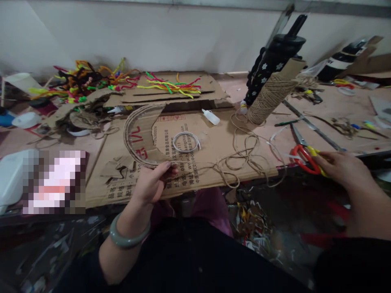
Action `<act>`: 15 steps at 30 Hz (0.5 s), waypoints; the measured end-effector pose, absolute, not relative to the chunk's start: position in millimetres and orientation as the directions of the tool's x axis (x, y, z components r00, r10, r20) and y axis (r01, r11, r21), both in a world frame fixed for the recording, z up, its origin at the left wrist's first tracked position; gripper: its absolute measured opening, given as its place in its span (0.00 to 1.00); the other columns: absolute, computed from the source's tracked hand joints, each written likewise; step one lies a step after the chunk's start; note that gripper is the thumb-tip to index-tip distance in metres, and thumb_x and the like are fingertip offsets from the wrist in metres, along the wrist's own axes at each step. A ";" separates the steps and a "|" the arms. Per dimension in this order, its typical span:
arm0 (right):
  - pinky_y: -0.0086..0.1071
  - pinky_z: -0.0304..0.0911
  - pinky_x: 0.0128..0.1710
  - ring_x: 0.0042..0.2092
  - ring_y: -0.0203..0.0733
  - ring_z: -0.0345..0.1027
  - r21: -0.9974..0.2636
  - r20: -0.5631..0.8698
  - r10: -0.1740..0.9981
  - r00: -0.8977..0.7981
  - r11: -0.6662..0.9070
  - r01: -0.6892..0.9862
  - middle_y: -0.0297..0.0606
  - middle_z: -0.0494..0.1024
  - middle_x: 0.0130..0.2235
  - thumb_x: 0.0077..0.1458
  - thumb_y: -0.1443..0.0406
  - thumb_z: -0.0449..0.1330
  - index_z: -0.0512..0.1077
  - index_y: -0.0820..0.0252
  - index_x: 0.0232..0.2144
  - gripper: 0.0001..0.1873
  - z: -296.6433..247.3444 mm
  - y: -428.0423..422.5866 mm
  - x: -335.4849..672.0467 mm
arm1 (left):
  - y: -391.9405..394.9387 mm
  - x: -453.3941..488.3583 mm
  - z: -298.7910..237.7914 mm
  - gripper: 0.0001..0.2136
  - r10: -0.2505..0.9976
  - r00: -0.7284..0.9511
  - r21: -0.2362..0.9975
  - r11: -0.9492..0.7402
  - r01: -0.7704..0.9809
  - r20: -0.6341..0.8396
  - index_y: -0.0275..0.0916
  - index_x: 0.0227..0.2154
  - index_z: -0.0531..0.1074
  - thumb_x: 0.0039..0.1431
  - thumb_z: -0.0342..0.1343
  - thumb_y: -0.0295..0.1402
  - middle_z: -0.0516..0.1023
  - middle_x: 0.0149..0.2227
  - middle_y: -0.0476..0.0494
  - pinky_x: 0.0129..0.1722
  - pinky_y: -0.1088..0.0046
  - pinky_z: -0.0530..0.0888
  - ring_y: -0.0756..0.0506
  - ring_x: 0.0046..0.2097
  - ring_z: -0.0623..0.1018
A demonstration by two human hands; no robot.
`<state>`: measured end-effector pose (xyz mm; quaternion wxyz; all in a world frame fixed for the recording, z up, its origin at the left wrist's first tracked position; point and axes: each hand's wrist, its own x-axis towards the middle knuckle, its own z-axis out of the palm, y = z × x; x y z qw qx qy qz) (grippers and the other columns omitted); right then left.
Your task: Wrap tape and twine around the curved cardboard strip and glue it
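My left hand [152,181] pinches the near end of a curved band covered with twine [128,140], bent like a headband and open on its right side. A loose length of jute twine [241,156] runs from near those fingers in loops toward the right. Over at the right edge of the cardboard, my right hand [345,169] closes on the yellow handle of a pair of scissors [301,138] with red and yellow grips. The scissors' blades point away from me; its fingertips are partly hidden. Between the hands lie a coiled white strip [186,142] and a small white glue bottle [211,117].
A large twine spool [271,95] leans beside a black flowered object [269,61]. Colourful pipe cleaners [171,85] lie on cardboard at the back. A printed cardboard sheet [195,173] covers the front of the table. A white container [16,179] stands left.
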<state>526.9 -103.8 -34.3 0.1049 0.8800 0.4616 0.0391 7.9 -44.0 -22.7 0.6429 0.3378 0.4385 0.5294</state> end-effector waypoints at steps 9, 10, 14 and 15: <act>0.41 0.57 0.42 0.50 0.58 0.68 0.291 -0.089 0.835 0.542 -0.499 0.816 0.65 0.72 0.52 0.62 0.51 0.46 0.70 0.72 0.52 0.31 -23.5 -94.4 488.3 | -43.9 9.0 -21.4 0.08 0.976 0.044 0.893 0.214 -0.396 -0.215 0.35 0.23 0.77 0.36 0.67 0.31 0.79 0.21 0.48 0.22 0.77 0.74 0.50 0.23 0.76; 0.41 0.57 0.41 0.50 0.57 0.69 0.272 -0.103 0.821 0.561 -0.519 0.810 0.65 0.72 0.52 0.61 0.53 0.47 0.68 0.71 0.55 0.31 -20.6 -92.4 485.9 | -43.9 9.0 -21.6 0.08 0.977 0.044 0.895 0.208 -0.394 -0.208 0.35 0.23 0.77 0.36 0.67 0.31 0.78 0.21 0.48 0.22 0.77 0.74 0.50 0.22 0.76; 0.39 0.57 0.38 0.46 0.50 0.71 0.077 -0.116 0.740 0.662 -0.658 0.749 0.63 0.75 0.50 0.56 0.54 0.57 0.67 0.70 0.57 0.32 -13.8 -89.8 488.1 | -44.0 8.6 -23.7 0.08 0.982 0.043 0.893 0.184 -0.410 -0.183 0.35 0.24 0.77 0.38 0.67 0.30 0.79 0.22 0.48 0.22 0.78 0.74 0.51 0.22 0.76; 0.38 0.58 0.37 0.43 0.48 0.72 -0.003 -0.107 0.716 0.690 -0.694 0.720 0.62 0.76 0.48 0.55 0.54 0.59 0.68 0.71 0.56 0.33 -14.8 -92.2 491.4 | -44.0 8.6 -24.1 0.08 0.982 0.043 0.893 0.185 -0.411 -0.184 0.35 0.24 0.76 0.38 0.67 0.30 0.79 0.22 0.48 0.22 0.78 0.74 0.51 0.22 0.76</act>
